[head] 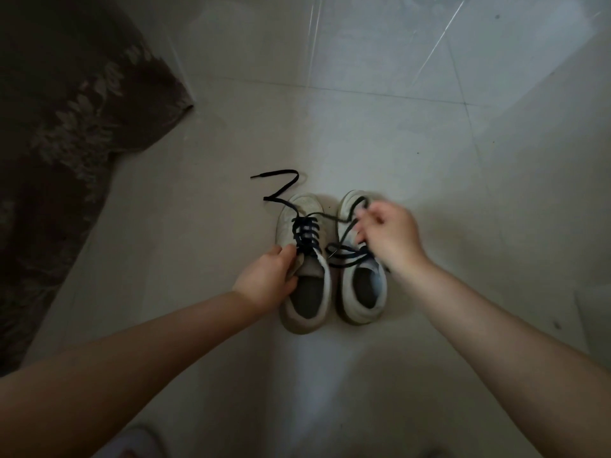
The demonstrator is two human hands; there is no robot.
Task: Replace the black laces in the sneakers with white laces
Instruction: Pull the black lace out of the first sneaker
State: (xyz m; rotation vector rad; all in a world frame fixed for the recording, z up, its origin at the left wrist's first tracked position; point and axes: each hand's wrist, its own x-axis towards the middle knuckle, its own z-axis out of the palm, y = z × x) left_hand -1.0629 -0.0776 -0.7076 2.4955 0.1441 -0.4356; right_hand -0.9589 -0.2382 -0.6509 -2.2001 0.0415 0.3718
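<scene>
Two white sneakers stand side by side on the tiled floor, toes pointing away from me. The left sneaker (pixel 304 302) is threaded with a black lace (pixel 305 234), untied, and one loose end (pixel 281 185) trails across the floor beyond the toe. My left hand (pixel 267 279) grips the left sneaker's collar edge beside the tongue. The right sneaker (pixel 362 292) carries a loosened black lace (pixel 347 256). My right hand (pixel 388 236), blurred, hovers over its front and pinches a strand of that lace. No white laces are in view.
A dark patterned rug (pixel 66 127) covers the floor at the left. Pale floor tiles (pixel 429 143) stretch ahead and to the right. A blurred pale shape (pixel 139 441) shows at the bottom edge.
</scene>
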